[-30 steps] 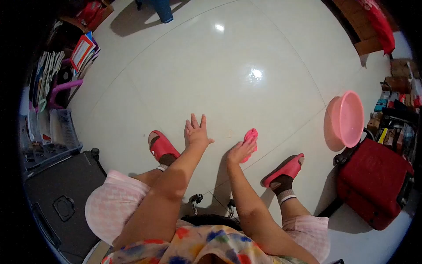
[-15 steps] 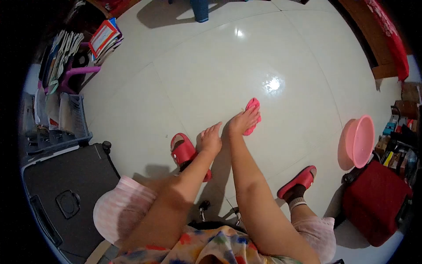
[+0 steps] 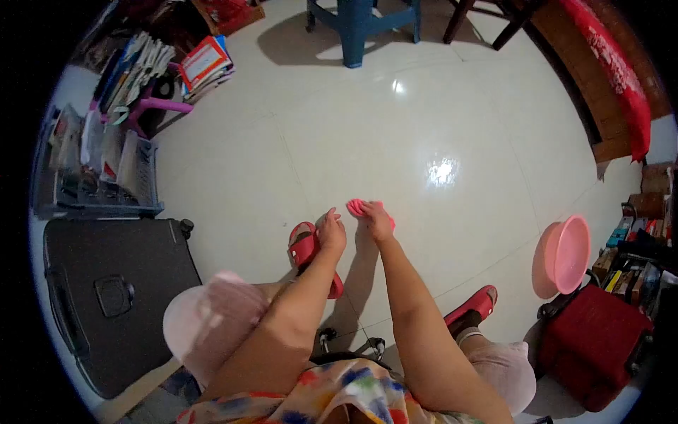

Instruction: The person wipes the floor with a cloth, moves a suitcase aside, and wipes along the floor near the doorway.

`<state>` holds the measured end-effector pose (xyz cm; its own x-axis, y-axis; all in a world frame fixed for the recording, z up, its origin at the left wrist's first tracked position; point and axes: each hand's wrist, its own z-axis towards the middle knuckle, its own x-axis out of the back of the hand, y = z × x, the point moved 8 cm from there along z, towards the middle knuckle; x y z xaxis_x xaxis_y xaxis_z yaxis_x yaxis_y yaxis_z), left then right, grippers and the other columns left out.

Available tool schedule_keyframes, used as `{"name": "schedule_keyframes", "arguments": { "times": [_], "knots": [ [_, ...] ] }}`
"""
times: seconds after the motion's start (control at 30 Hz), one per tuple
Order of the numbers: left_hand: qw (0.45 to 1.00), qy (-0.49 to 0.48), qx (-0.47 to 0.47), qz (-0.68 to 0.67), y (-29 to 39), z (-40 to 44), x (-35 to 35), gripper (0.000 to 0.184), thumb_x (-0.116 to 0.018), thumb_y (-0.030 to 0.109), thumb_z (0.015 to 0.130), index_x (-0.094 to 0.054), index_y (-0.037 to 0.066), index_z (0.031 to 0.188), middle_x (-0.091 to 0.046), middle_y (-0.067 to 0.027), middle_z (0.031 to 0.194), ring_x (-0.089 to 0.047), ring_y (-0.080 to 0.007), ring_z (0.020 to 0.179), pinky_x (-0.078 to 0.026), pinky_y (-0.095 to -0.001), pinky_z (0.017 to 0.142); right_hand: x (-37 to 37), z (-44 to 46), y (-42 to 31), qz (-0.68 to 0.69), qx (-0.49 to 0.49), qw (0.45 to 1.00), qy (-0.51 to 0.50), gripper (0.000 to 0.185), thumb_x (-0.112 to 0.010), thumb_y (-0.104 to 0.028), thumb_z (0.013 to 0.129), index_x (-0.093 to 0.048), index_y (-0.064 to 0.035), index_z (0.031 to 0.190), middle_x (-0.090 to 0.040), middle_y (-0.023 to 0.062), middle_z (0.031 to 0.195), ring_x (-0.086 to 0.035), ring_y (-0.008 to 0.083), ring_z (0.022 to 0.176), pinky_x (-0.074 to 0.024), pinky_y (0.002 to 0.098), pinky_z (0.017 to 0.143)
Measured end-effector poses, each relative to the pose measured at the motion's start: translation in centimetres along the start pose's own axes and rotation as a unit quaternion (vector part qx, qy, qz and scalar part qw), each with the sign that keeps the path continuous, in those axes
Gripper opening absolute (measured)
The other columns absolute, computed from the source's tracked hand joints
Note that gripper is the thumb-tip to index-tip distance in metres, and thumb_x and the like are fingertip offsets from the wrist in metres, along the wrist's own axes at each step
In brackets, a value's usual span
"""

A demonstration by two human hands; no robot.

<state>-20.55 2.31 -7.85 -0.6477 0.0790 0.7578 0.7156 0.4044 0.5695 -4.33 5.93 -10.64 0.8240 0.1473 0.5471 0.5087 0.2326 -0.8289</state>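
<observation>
A bright pink cloth (image 3: 355, 206) lies on the pale, shiny floor tiles, bunched under the fingers of my right hand (image 3: 378, 221). My fingers wrap over it and hide its middle; a bit of pink shows on either side. Just to the left, my left hand (image 3: 331, 232) hovers near the red slipper (image 3: 304, 247) on my left foot, fingers loosely bent and apart, holding nothing. Another red slipper (image 3: 480, 304) is on my right foot, farther out to the right.
A pink basin (image 3: 571, 254) stands at right, beside a dark red case (image 3: 597, 346). At left are a black suitcase (image 3: 120, 297), a grey crate (image 3: 145, 177) of papers and a purple stool (image 3: 159, 106). A blue stool (image 3: 353, 35) stands ahead.
My right hand has drawn the pink cloth to the left and closer to me, its fingers now more curled. My left hand has shifted slightly. The view has tilted up, showing more of the blue stool.
</observation>
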Motion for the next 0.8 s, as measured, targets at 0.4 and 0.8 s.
{"name": "schedule_keyframes", "arguments": {
  "times": [0.4, 0.8],
  "knots": [
    [0.987, 0.053, 0.054, -0.139, 5.9, -1.2, 4.1, 0.037, -0.049, 0.024, 0.090, -0.046, 0.020, 0.127, -0.061, -0.0034, 0.113, -0.058, -0.0247, 0.106, -0.044, -0.0480, 0.085, 15.9, -1.8, -8.5, 0.460, -0.271, 0.837, 0.118, 0.043, -0.042, 0.004, 0.085, -0.049, 0.0043, 0.127, -0.055, 0.0045, 0.081, -0.055, 0.0159, 0.067, -0.0518, 0.0322, 0.058],
    [0.957, 0.076, 0.031, -0.277, 13.3, -6.2, 13.5, 0.037, -0.049, 0.031, 0.089, -0.050, 0.019, 0.123, -0.063, -0.0021, 0.117, -0.058, -0.0232, 0.109, -0.043, -0.0479, 0.089, 21.2, -1.7, -20.4, 0.465, -0.231, 0.849, 0.100, 0.048, -0.040, 0.006, 0.080, -0.051, 0.0043, 0.126, -0.056, 0.0099, 0.086, -0.056, 0.0228, 0.065, -0.0518, 0.0365, 0.051]
  ]
}}
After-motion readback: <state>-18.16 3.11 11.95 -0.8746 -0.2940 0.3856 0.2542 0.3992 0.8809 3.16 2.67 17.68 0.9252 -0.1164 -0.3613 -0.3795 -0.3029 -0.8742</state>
